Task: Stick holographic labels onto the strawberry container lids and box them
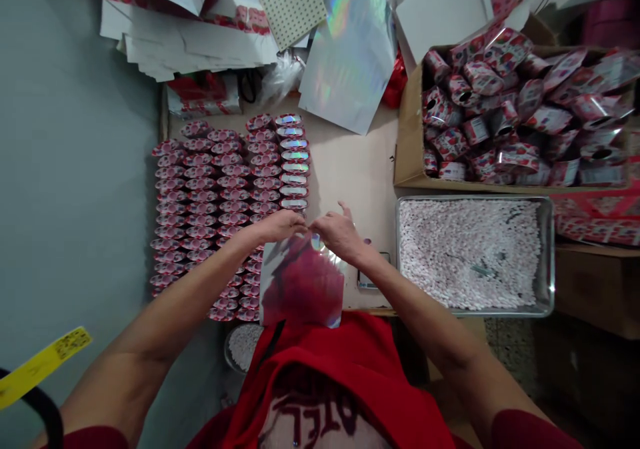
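My left hand (pixel 284 226) and my right hand (pixel 336 234) meet at the middle of the table, thumbs and fingers pinched close together. What lies between the fingertips is small and mostly hidden. Right below them a shiny, mirror-like sheet (pixel 303 289) lies at the table's front edge, reflecting red; whether the fingers touch it I cannot tell. Rows of small red-and-pink printed cartons (pixel 200 195) stand to the left, close to my left hand. Those in the rightmost column show silvery tops. Beside my right wrist sits a small flat scale (pixel 367 281), partly covered by the forearm.
A metal tray (pixel 549 255) of small white pieces lies on the right. Behind it stands a cardboard box (pixel 411 129) full of printed cartons. Flat white card sheets (pixel 195 42), a holographic sheet (pixel 350 62) and a dotted pad (pixel 293 7) are at the back. A bowl (pixel 244 347) is low left.
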Demonstrator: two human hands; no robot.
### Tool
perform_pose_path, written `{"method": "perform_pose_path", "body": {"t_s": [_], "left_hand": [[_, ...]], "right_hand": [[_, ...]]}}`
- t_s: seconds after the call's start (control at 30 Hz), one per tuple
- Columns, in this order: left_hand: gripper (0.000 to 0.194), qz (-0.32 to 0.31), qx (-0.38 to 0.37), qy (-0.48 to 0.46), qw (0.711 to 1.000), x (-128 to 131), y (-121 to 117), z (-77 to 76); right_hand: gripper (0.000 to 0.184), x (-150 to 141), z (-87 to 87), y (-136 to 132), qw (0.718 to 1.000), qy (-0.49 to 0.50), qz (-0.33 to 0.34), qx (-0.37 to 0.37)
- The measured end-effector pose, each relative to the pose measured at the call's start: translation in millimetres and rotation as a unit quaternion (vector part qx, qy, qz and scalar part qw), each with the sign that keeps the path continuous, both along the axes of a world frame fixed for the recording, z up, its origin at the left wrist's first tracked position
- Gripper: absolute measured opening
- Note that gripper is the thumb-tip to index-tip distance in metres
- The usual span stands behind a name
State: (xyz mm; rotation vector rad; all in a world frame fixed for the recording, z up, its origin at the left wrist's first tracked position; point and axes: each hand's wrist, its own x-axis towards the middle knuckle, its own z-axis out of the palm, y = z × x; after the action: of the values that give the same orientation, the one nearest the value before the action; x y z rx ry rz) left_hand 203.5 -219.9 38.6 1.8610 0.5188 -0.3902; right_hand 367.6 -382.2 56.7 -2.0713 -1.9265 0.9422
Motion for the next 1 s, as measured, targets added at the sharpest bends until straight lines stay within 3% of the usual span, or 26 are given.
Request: {"method": "perform_pose_path", "body": {"t_s": [0.1, 0.27, 0.4, 0.5, 0.67, 1.0], "left_hand": [[0.022, -0.034, 0.001, 0.015, 0.999, -7.8, 7.7, -5.3], [0.029, 0.077, 0.0, -0.006, 0.997, -34.4, 19.1, -10.5], [0.033, 0.146, -0.073, 0.011, 0.987, -46.6, 18.1, -12.6], [0.033, 0.184, -0.073, 0.018, 0.98, -49.9, 19.4, -8.8], [0.03, 0.202, -0.067, 0.034, 0.977, -54.2, 24.4, 0.4], [0.038, 0.287, -0.042, -0.002, 0.957, -72.0, 14.3, 0.8]], "right_hand": [[0.025, -3.1, -7.7, 4.0, 0.999, 0.018, -0.021, -0.025], [0.025, 9.9, -10.6, 3.3, 0.995, 0.027, -0.052, -0.086], [0.025, -1.8, -8.4, 9.3, 0.998, 0.054, -0.039, -0.011], [0.031, -15.4, -9.5, 14.3, 0.996, 0.067, -0.041, 0.038], [0.041, -22.0, -8.0, 18.7, 0.989, 0.113, -0.085, 0.047], [0.014, -48.2, -32.9, 31.3, 0.984, 0.126, -0.091, 0.081]]}}
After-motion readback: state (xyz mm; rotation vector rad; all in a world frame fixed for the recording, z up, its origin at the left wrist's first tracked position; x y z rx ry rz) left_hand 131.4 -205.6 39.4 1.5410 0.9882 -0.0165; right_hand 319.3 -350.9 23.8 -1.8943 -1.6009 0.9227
